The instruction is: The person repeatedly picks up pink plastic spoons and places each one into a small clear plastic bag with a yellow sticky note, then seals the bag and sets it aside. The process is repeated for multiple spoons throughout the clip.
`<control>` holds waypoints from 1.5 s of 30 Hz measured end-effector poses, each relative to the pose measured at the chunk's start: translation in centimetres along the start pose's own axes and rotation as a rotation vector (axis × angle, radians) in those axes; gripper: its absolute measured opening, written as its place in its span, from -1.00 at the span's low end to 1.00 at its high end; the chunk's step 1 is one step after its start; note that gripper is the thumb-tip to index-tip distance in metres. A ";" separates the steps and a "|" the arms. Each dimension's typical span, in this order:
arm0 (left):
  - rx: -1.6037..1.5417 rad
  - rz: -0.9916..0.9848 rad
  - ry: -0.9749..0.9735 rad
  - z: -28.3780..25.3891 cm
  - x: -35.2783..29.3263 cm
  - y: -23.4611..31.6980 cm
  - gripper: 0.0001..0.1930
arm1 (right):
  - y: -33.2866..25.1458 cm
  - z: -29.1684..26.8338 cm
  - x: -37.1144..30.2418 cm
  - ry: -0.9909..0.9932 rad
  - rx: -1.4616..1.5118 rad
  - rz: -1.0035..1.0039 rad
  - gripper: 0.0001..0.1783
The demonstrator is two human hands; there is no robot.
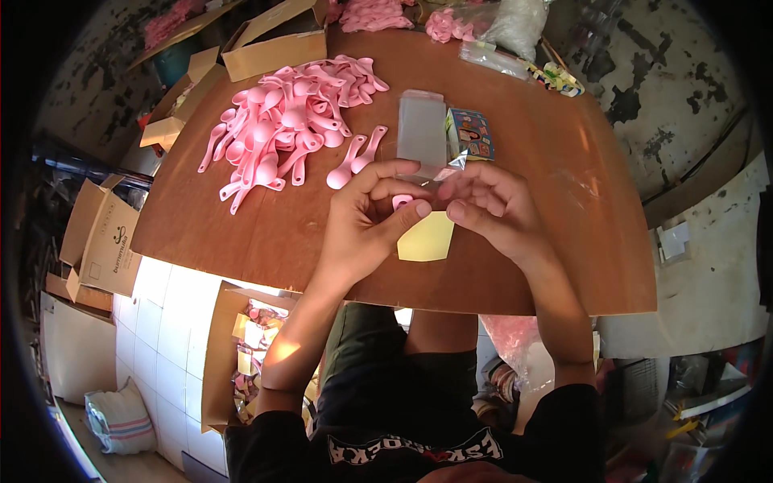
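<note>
My left hand [364, 219] is closed around a pink plastic spoon [401, 201]; only its handle end shows between finger and thumb. Close beside it, my right hand [501, 211] pinches a small clear plastic bag [448, 170], whose glossy edge catches the light. The bag spans the gap between both hands, partly hidden by the fingers. Below them on the table lies a yellow paper card [425, 238]. A stack of clear plastic bags [421, 129] sits just beyond the hands, with colourful printed cards [473, 133] to its right. Two loose pink spoons [369, 150] lie left of the stack.
A large heap of pink spoons [282, 121] covers the far left of the brown table [555, 161]. Cardboard boxes [274, 44] stand at its far left edge. More plastic bags [495, 58] lie at the back. An open box of packed items [221, 354] stands below, left.
</note>
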State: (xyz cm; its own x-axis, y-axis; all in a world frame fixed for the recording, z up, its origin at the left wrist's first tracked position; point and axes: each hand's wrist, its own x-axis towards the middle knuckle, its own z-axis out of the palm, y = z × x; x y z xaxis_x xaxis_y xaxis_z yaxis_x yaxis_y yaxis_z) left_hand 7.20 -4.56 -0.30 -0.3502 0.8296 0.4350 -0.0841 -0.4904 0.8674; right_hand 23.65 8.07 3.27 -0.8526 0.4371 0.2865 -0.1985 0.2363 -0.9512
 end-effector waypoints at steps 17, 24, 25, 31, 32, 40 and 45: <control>-0.100 -0.168 0.081 -0.9 -0.1 -0.8 -0.76 | 1.1 0.7 -0.3 0.196 -0.025 -0.042 -0.82; -0.037 -0.165 0.101 -1.0 0.1 -1.2 -0.78 | 1.3 0.6 -0.1 0.250 -0.081 -0.048 -0.85; -0.037 -0.165 0.101 -0.9 0.1 -1.1 -0.78 | 1.2 0.6 -0.2 0.249 -0.081 -0.047 -0.85; -0.036 -0.136 0.066 -1.1 -0.1 -0.4 -0.78 | 1.3 0.3 -0.2 0.249 -0.063 -0.063 -0.87; -0.033 -0.148 0.060 -1.1 -0.1 0.0 -0.77 | 1.3 0.2 -0.2 0.223 -0.026 -0.074 -0.87; -0.063 -0.115 -0.032 -2.5 -0.4 0.4 -0.81 | 1.4 -0.4 -0.4 0.068 0.025 -0.197 -0.86; -0.050 -0.108 -0.080 -3.2 -0.6 0.6 -0.80 | 1.1 -0.6 -0.6 -0.036 -0.030 -0.222 -0.80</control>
State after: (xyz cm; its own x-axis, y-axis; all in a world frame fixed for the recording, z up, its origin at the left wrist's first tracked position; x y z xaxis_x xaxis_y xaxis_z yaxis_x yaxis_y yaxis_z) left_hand 4.36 -6.19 -0.75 -0.2610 0.8960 0.3592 -0.1640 -0.4078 0.8982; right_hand 24.19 8.57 2.17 -0.8061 0.3405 0.4840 -0.3695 0.3492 -0.8611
